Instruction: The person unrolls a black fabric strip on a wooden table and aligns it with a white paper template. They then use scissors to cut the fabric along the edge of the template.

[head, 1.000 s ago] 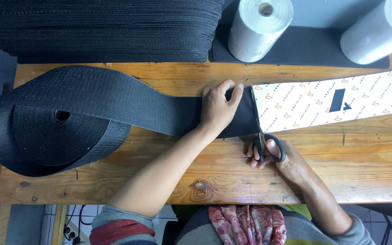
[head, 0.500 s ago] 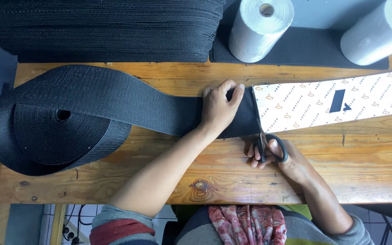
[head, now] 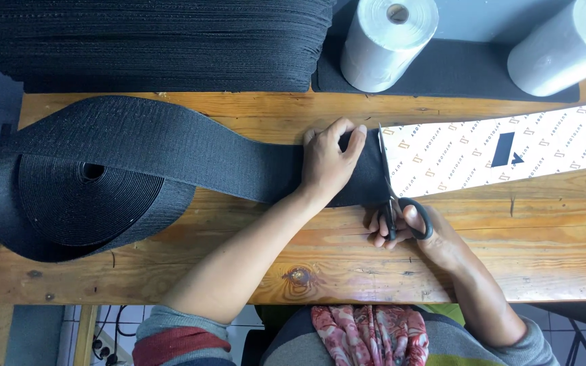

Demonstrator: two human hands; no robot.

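A wide black webbing strap (head: 191, 152) runs from a big loose roll (head: 76, 196) at the left across the wooden table (head: 347, 257). My left hand (head: 330, 163) presses flat on the strap near its end. My right hand (head: 412, 227) grips black-handled scissors (head: 391, 193), whose blades lie along the strap's end, right against the edge of a white patterned cardboard strip (head: 503, 152). The strap's end is partly hidden under my left hand.
A tall stack of cut black strap pieces (head: 150, 41) fills the back left. Two white paper rolls (head: 388, 41) (head: 564, 47) lie on a black mat (head: 456, 71) at the back right. Patterned cloth (head: 367, 335) covers my lap below the table edge.
The scissor blades have moved farther up across the strap's end beside the cardboard strip. My left hand stays pressed on the strap.
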